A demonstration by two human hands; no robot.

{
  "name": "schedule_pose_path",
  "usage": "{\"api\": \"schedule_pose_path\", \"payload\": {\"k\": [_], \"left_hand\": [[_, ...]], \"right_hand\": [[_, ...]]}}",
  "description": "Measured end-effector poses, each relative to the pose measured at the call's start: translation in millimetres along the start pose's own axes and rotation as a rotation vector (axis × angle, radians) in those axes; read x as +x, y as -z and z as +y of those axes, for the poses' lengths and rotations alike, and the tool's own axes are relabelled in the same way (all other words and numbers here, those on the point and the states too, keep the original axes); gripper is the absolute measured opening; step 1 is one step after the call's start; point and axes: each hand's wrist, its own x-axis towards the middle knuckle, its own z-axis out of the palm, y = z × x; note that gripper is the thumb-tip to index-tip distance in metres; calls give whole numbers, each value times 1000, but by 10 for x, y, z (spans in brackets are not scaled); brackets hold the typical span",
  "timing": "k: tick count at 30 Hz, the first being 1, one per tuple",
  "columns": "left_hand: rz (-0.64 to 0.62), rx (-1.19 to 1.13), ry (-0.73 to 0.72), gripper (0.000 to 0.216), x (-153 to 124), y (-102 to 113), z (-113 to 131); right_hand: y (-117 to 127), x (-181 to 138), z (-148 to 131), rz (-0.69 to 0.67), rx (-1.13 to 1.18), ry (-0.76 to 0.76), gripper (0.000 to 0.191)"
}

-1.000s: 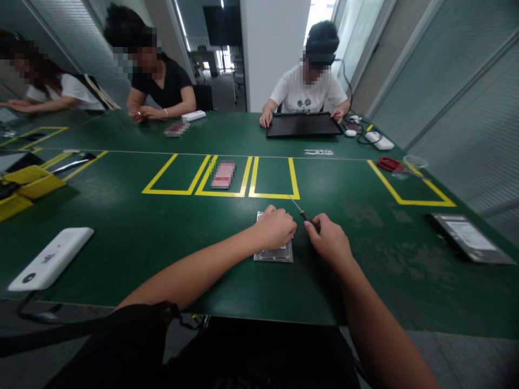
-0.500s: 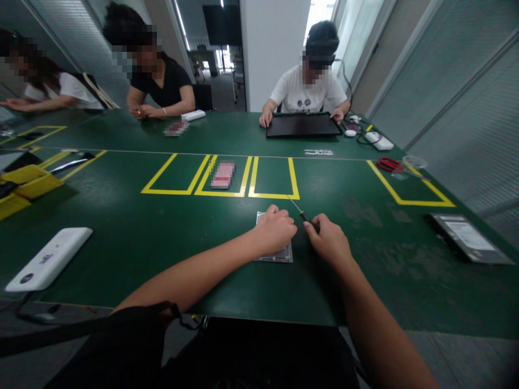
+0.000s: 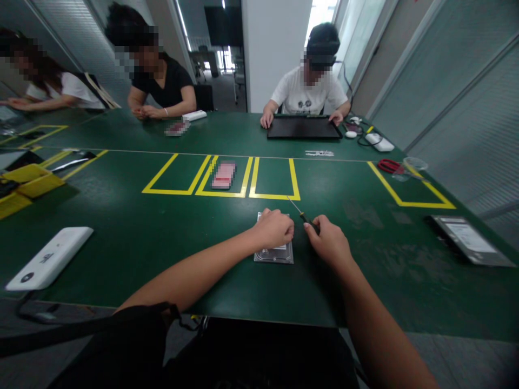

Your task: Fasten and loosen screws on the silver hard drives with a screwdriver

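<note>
A silver hard drive lies flat on the green table in front of me. My left hand rests on top of it with the fingers curled, covering most of its far half. Just to the right, my right hand is closed around the dark handle of a thin screwdriver. The screwdriver's shaft points away from me and to the left, over the table beside the drive's far right corner.
Three yellow taped boxes lie beyond the drive, the middle one holding a pink item. A white device sits at the left, a flat grey drive at the right, yellow bins far left. Three other people sit across the table.
My left hand has shifted slightly on the drive, baring a bit more of its near edge. My right hand and the screwdriver have hardly moved.
</note>
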Motion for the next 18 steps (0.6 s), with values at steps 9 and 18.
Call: {"api": "schedule_pose_path", "payload": {"k": [9,18], "left_hand": [[-55,-75,87,16,40,48,12],[-48,-102,111,10,15,68,-5]], "right_hand": [[7,-1,-9,-5,-11,6,27],[-13,0,4,17,29,10,29]]}}
